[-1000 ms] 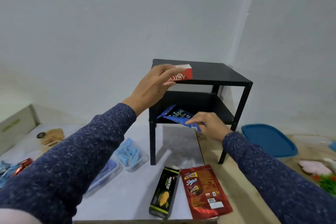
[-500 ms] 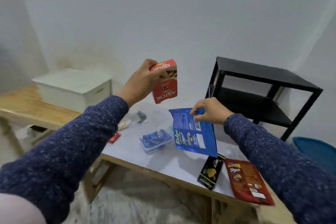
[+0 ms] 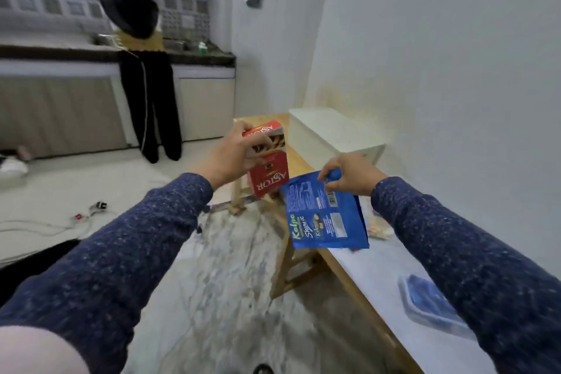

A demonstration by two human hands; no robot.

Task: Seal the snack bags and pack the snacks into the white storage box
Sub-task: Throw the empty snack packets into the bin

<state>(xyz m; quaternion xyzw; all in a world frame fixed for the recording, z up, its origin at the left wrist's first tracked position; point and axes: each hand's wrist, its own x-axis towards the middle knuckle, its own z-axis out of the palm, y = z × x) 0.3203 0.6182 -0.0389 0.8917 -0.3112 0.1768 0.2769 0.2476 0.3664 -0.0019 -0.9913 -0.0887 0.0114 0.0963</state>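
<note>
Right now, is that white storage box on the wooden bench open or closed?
Closed. The white storage box shows a flat lid covering its whole top, with nothing of the inside visible; both snacks remain in the person's hands.

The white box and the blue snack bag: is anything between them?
In the head view, only the right hand pinching the blue snack bag lies before the white box.

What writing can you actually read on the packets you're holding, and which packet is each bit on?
"ASTOR": on the red box in the left hand, printed twice, upside down.
"Kalpa": green letters on the blue bag that the right hand pinches.
Script beside it: too blurred to be sure.
Fine print and barcode on the bag: too small to read.
</note>
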